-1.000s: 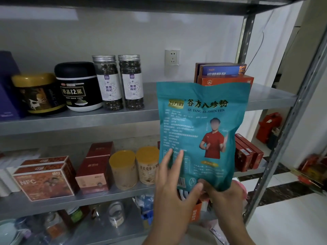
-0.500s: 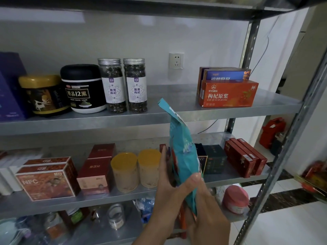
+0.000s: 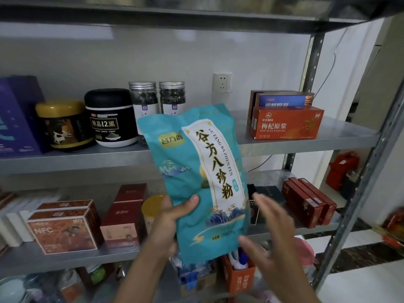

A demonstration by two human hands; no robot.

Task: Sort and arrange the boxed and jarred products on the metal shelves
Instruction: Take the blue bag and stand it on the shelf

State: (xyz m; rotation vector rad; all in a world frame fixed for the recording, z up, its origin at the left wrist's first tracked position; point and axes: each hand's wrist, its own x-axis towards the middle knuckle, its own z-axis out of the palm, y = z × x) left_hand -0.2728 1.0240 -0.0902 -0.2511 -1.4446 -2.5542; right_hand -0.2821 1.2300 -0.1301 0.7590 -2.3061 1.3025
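Left hand (image 3: 172, 217) grips the teal pouch (image 3: 196, 171) low down, thumb across its front, now turned label-out before the jar shelf (image 3: 284, 147), while the right hand (image 3: 269, 232) has let go, fingers spread beside it, so it's likely ready to shelve.

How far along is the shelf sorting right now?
Looks done: round jars lined up on the upper metal shelf, orange cardboard box at its right. In hand: the left hand grips a teal printed pouch; the right hand hovers open beside it. Left: shelving the pouch, perhaps in the gap between jars and box.
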